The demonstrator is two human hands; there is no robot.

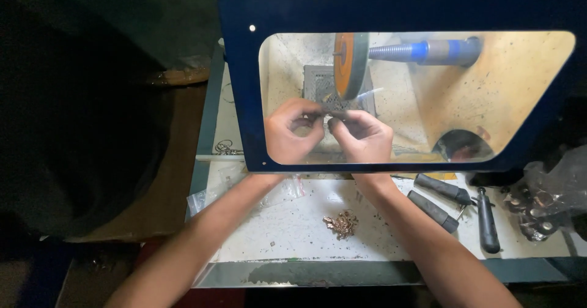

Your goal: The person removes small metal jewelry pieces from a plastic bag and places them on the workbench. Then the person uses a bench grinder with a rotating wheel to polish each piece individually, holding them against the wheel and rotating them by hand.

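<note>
Behind a clear window in a dark blue hood (244, 88), my left hand (292, 132) and my right hand (364, 135) pinch a small dark metal piece (332, 105) between their fingertips. The piece is held against the lower rim of an orange-faced polishing wheel (350, 63) that sits upright on a blue-banded spindle (428, 51). Both forearms reach in under the hood from the near edge.
A small heap of coppery metal pieces (341, 223) lies on the white speckled bench (293, 234). Three black-handled tools (449, 201) lie at the right, beside a clear bag of metal parts (547, 201). A clear plastic bag (211, 198) lies left. A round dark opening (461, 146) sits inside the hood.
</note>
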